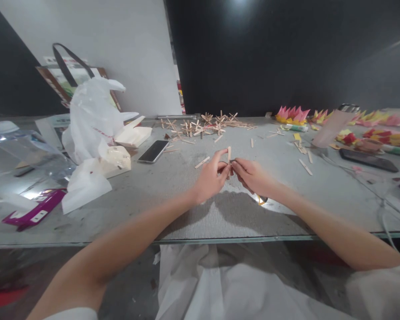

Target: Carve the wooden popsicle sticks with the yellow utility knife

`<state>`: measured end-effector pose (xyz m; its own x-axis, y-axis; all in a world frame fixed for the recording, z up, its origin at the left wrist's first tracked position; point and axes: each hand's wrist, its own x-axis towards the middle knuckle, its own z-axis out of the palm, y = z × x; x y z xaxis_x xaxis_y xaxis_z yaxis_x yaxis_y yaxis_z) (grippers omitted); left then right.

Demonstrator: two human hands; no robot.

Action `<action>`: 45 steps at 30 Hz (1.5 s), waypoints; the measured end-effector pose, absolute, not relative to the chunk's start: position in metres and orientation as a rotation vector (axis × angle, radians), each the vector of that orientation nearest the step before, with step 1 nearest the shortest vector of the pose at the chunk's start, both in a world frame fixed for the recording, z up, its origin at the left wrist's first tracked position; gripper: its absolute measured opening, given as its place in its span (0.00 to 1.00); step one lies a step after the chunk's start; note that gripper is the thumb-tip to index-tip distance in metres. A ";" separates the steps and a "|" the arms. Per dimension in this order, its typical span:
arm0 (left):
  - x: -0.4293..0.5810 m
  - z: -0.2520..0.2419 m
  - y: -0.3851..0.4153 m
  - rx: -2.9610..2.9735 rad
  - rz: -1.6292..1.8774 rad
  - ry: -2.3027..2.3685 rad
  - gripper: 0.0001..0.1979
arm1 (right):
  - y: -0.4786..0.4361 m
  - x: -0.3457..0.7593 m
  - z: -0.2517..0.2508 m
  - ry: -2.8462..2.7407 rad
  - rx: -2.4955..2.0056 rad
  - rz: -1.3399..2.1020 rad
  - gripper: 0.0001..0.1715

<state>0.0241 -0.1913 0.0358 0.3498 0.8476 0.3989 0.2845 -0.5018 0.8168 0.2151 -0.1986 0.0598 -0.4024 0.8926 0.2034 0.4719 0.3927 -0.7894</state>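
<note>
Above the grey table, my left hand pinches a short, flat wooden stick that points upward. My right hand meets it from the right, its fingers closed round a slim tool that looks like a utility knife. The tool's dark tip touches or nearly touches the stick, and its yellow-and-black end shows under the palm. My fingers hide most of the tool. One loose stick lies just left of my left hand.
A pile of wooden sticks lies at the back. On the left are a phone, a white plastic bag and a plastic bottle. Pink-and-yellow folded paper flowers, a tumbler and cables are on the right.
</note>
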 end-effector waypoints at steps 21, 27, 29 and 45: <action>0.031 0.049 -0.205 1.925 1.231 1.071 0.20 | -0.200 0.214 0.057 -1.636 -0.903 1.347 0.25; 0.034 0.050 -0.204 1.832 1.199 0.979 0.23 | -0.201 0.213 0.056 -1.606 -0.900 1.375 0.25; 0.036 0.049 -0.203 1.767 1.215 0.927 0.25 | -0.201 0.213 0.056 -1.604 -0.890 1.380 0.25; 0.040 0.048 -0.199 1.407 1.160 0.683 0.23 | -0.203 0.214 0.057 -1.581 -0.855 1.440 0.26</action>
